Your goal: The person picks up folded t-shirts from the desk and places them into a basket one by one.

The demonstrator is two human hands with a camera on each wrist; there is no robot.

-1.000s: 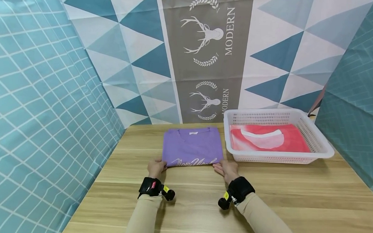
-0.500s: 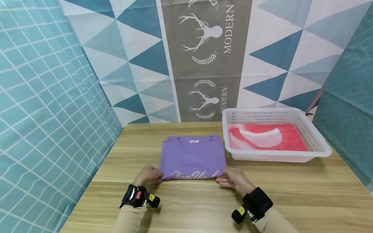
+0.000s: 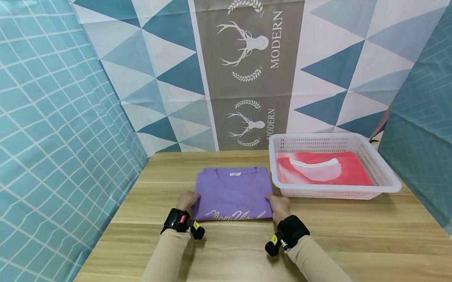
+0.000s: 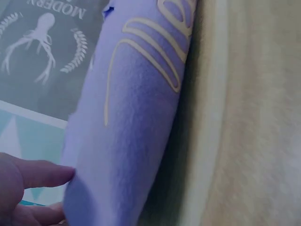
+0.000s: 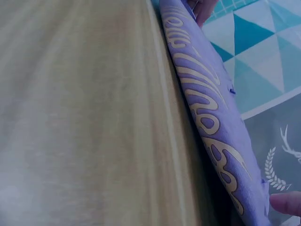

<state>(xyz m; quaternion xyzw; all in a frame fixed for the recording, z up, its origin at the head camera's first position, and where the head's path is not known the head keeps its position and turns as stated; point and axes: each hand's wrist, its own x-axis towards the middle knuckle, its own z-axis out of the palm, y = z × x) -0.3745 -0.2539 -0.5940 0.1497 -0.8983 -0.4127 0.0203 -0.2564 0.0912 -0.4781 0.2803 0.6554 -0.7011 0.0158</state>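
Note:
A folded purple T-shirt (image 3: 231, 194) with pale script lettering lies in front of me on the wooden table. My left hand (image 3: 187, 200) grips its left side; in the left wrist view the thumb (image 4: 51, 174) presses the shirt's edge, with other fingers lower down. At the opposite side my right hand (image 3: 280, 206) holds the right edge, its remaining fingers hidden by the cloth. The right wrist view catches only one fingertip (image 5: 286, 203) against the shirt. A dark shadow runs under the rounded front fold (image 5: 207, 108).
A white plastic basket (image 3: 333, 188) stands behind and right of the shirt, close to its right corner. Inside lies a folded red-and-white garment (image 3: 351, 169). Patterned cloth (image 3: 247, 87) hangs behind the table (image 3: 228, 259), and blue cloth (image 3: 60, 129) borders the left.
The shirt first came nearer to me, then stayed about in place. Both hands have shifted from its front corners up along its left and right sides.

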